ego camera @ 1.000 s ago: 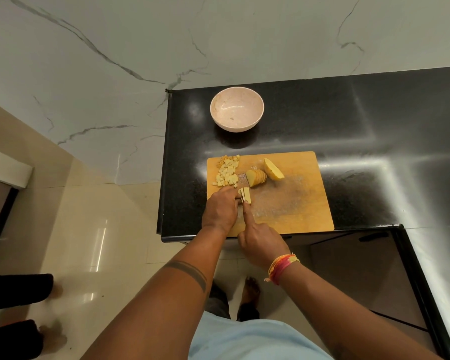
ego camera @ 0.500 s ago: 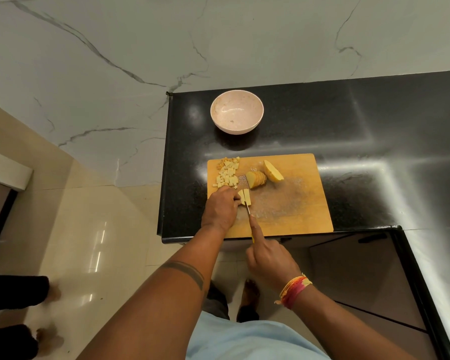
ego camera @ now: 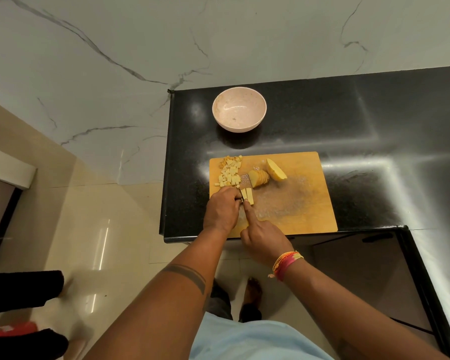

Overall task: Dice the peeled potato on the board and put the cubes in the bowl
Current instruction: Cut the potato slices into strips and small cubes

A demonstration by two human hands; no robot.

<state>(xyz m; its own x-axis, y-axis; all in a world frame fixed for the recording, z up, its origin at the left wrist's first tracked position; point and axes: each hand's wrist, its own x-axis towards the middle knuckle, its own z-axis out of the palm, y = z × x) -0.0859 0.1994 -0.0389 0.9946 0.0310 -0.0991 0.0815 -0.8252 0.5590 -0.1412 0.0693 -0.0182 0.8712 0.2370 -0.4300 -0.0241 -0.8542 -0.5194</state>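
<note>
Mid-frame on the board [ego camera: 296,203], the left hand [ego camera: 222,209] pinches potato sticks [ego camera: 247,196]; the right hand [ego camera: 263,236] grips a knife, forefinger extended. Cut potato is firm but slippery: hold near the cut. Bowl [ego camera: 239,109] empty above.

Knife [ego camera: 242,197] mostly hidden between the hands — blade barely visible, handle unseen

Cutting board [ego camera: 296,203]: wood, matt, its middle showing a worn greyish, scuffed patch. Counter [ego camera: 348,120]: black stone, polished, throwing back streaks of light. Bowl [ego camera: 239,109]: pale pink, smooth, faintly speckled, giving off a soft sheen. Potato pieces [ego camera: 229,172]: pale yellow, moist-looking cut faces. Wall [ego camera: 140,35]: white veined marble, smooth. Floor [ego camera: 89,229]: cream tiles, glossy. Wristband [ego camera: 286,263]: woven thread.
</note>
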